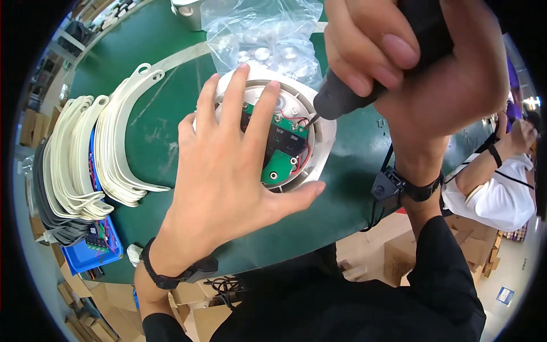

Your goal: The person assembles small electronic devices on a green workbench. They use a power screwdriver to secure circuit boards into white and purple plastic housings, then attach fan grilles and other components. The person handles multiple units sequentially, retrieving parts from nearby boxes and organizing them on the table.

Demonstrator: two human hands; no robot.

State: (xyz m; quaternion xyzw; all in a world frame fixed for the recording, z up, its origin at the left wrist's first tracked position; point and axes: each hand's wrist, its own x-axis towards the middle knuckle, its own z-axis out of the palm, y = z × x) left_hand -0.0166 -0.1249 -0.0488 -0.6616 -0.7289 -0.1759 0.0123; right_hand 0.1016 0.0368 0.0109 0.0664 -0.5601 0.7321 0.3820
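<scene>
My left hand [225, 165] lies flat with fingers spread on a round white plastic housing [319, 142] that holds a green circuit board [279, 165] with red and black wires. My right hand [410, 57] grips a dark electric screwdriver [342, 97]. The screwdriver's tip touches the board near its upper right edge. Both wrists wear black straps, and the housing rests on a green table [165, 119].
A clear plastic bag [268, 34] of small round metal parts lies just beyond the housing. Stacks of curved white plastic rings [114, 154] stand at the left beside a blue bin [97, 251]. Another person in a white shirt [496, 188] works at the right. Cardboard boxes [399, 256] sit on the floor.
</scene>
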